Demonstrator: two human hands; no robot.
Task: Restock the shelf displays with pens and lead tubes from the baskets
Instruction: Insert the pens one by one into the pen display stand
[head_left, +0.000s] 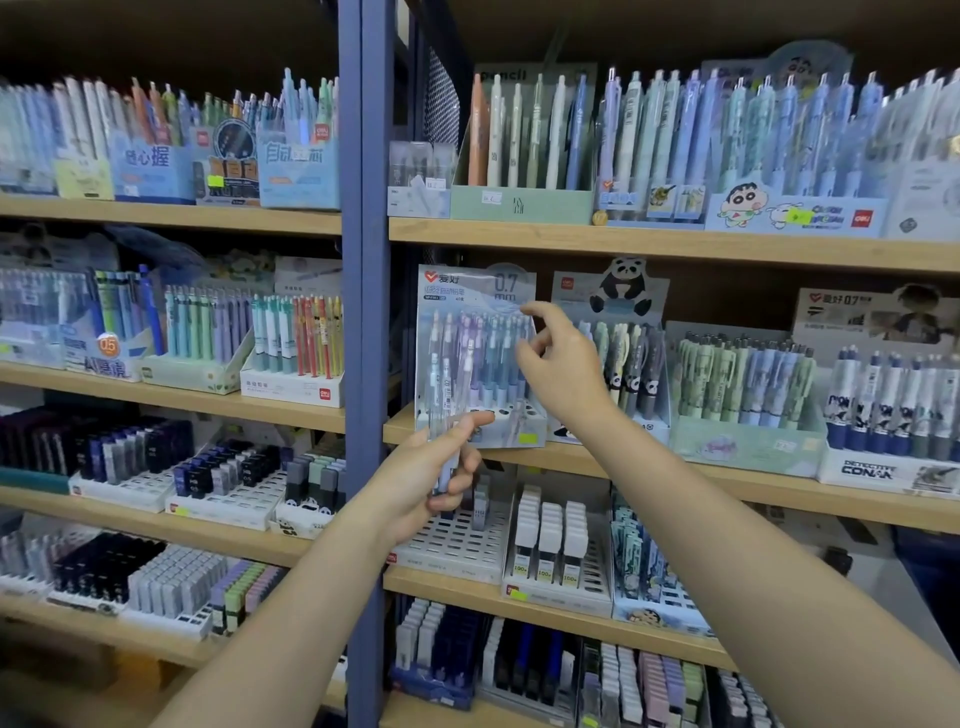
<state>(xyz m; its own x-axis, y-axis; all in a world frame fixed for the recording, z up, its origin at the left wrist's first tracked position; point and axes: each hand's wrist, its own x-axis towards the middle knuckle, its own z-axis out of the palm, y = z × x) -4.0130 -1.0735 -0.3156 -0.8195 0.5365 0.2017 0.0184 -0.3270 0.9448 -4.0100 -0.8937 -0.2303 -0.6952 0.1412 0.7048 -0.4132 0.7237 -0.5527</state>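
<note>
A pale blue 0.7 mm pencil display box (475, 291) stands at the left end of a wooden shelf (727, 480), holding several pastel mechanical pencils. My left hand (441, 473) grips a small bunch of clear-wrapped pencils (441, 395), held upright in front of the box. My right hand (563, 369) hovers at the box's right side with loosely spread fingers, its fingertips close to the pencil tops; it holds nothing that I can see.
A blue steel upright (366, 312) splits the shelving. A panda pen display (621, 358) sits right of the box. Below are trays of lead tubes (550, 540) and a mostly bare white slotted tray (457, 543). More pen boxes fill the upper shelf (675, 244).
</note>
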